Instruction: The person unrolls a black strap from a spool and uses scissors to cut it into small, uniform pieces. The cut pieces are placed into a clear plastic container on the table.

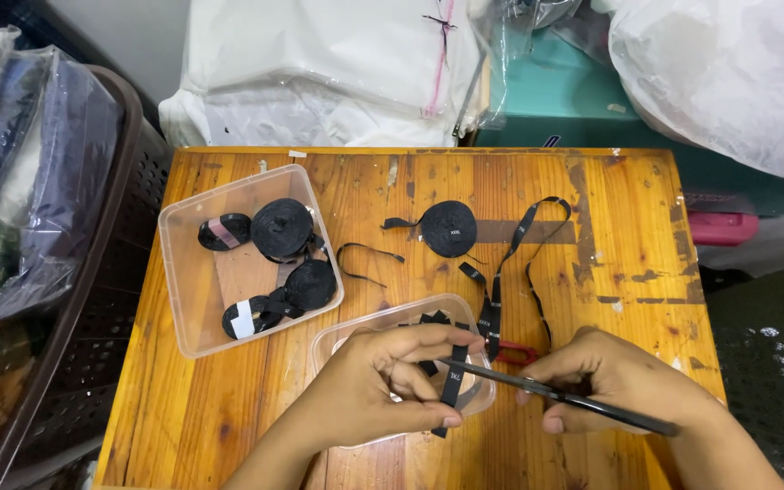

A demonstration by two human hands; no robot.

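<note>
My left hand (383,381) pinches the end of a black label ribbon (494,308) over a small clear plastic tub (410,316). My right hand (614,377) holds dark scissors (537,388) with red handles, the blades pointing left and touching the ribbon just above my left fingers. The ribbon runs up the wooden table (229,399) in loops to a black ribbon roll (447,228) lying flat near the middle.
A larger clear tub (194,308) at left holds several black ribbon rolls. A brown perforated basket (93,299) with bagged clothes stands left of the table. Plastic-wrapped bundles (319,73) and a teal box (573,100) sit behind it. A white bag (728,73) is at top right.
</note>
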